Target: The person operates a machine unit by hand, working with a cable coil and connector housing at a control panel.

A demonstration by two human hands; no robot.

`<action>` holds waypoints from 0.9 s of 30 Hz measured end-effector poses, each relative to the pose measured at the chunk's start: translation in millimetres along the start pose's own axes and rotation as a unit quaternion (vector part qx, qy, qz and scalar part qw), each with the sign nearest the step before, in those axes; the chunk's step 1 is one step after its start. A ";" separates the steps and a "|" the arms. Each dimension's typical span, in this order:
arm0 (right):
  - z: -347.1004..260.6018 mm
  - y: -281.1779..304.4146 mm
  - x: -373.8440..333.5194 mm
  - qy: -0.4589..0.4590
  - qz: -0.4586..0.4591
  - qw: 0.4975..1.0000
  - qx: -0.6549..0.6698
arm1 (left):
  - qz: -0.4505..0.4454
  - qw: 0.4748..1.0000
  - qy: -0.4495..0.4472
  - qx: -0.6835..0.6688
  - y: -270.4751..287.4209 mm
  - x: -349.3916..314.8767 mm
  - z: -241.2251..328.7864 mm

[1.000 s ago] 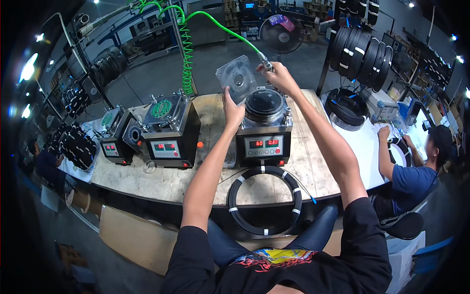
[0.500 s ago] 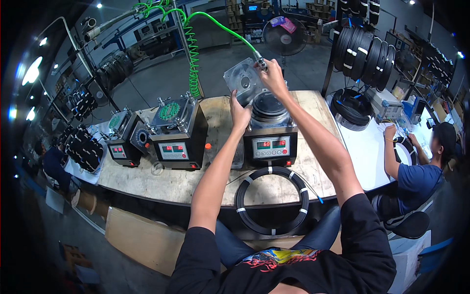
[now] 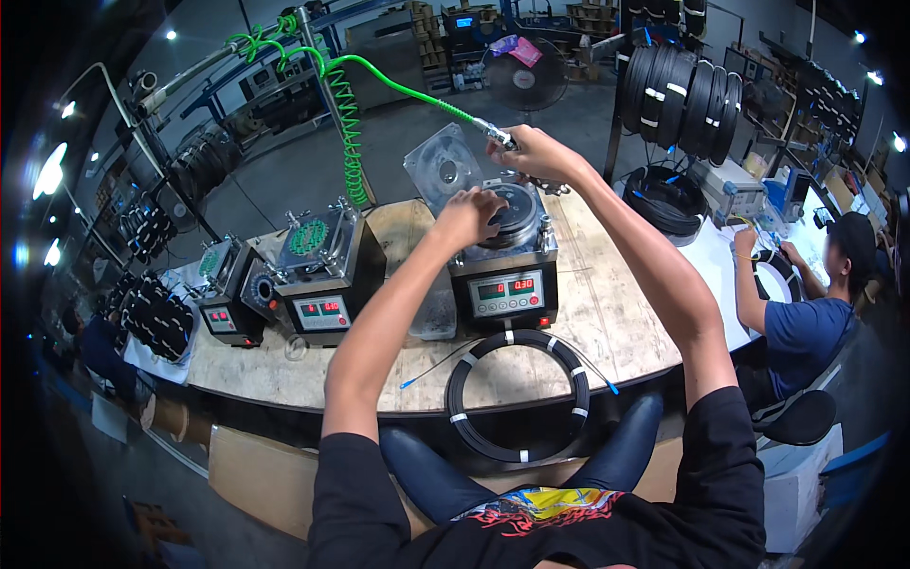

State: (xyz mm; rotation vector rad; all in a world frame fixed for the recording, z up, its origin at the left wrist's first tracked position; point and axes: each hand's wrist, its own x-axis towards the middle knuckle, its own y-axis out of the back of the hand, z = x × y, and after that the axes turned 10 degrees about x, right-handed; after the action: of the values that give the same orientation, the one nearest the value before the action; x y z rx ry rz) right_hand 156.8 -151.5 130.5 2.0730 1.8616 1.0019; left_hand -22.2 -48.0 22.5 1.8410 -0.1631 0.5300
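Centered on the counter [image 3: 607, 332], a black box-shaped machine [image 3: 504, 275] with a round dark disc [image 3: 517, 204] on top and a front panel of red digit displays and buttons; clear hinged lid [image 3: 443, 171] raised at its 10 o'clock, tilted back. Left hand [image 3: 466, 211] resting on the disc's left edge, fingers curled down onto it, touching rather than lifting. Right hand [image 3: 533, 155] at 12 o'clock above the machine, clenched around a metal air nozzle [image 3: 500, 136] at the end of a bright green coiled hose [image 3: 346, 114], nozzle tip pointing left over the lid. Hose running up and left to an overhead pole, coils hanging at 10 o'clock. At 6 o'clock from the machine, a black cable coil [image 3: 518, 394] bound with white ties, lying partly over the counter's near edge above the person's lap, blue-tipped ends sticking out on both sides. At 9 o'clock, a second similar machine [image 3: 327, 270] with a green perforated plate on top, and beyond it a third, smaller one [image 3: 227, 299]. Just left of the central machine, a small clear container [image 3: 436, 318]. Farther at 9 o'clock, bundles of black coils [image 3: 156, 318] on a white sheet. At 3 o'clock, a seated co-worker in a blue shirt [image 3: 801, 332] at a white table, hands on another coil. At 1 o'clock, many black coils hanging on a rack [image 3: 678, 90]; a floor fan [image 3: 526, 71] at 12 o'clock in the background.
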 end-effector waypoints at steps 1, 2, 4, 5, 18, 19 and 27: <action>-0.3 3.1 -3.6 0.005 0.003 1.000 -0.002 | 0.000 1.000 -0.003 -0.002 1.9 9.4 -0.5; -0.3 5.7 -8.3 -0.005 0.003 1.000 -0.005 | -0.090 0.995 -0.012 0.046 4.0 18.4 -1.2; -0.8 7.8 -14.4 -0.021 -0.002 1.000 -0.004 | -0.185 0.978 -0.035 0.089 8.2 29.9 -4.3; -1.3 8.2 -16.4 -0.036 -0.008 0.999 -0.003 | -0.186 0.978 -0.036 0.089 10.2 34.9 -5.6; 0.6 5.1 -28.3 -0.050 0.012 0.999 0.017 | -0.160 0.939 -0.252 0.171 -10.4 17.7 -16.8; 3.3 4.4 -28.4 -0.056 0.014 0.998 0.020 | -0.095 0.937 -0.273 0.195 -12.6 13.0 -17.8; 19.1 -6.5 -18.9 -0.043 0.030 0.998 0.042 | -0.053 0.988 -0.120 0.079 -12.5 -0.5 -15.1</action>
State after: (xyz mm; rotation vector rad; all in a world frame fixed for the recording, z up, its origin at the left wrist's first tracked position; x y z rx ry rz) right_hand 162.9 -162.2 105.8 2.1951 1.8385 0.8460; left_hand -22.2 -29.9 15.2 2.0529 -0.1882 0.2524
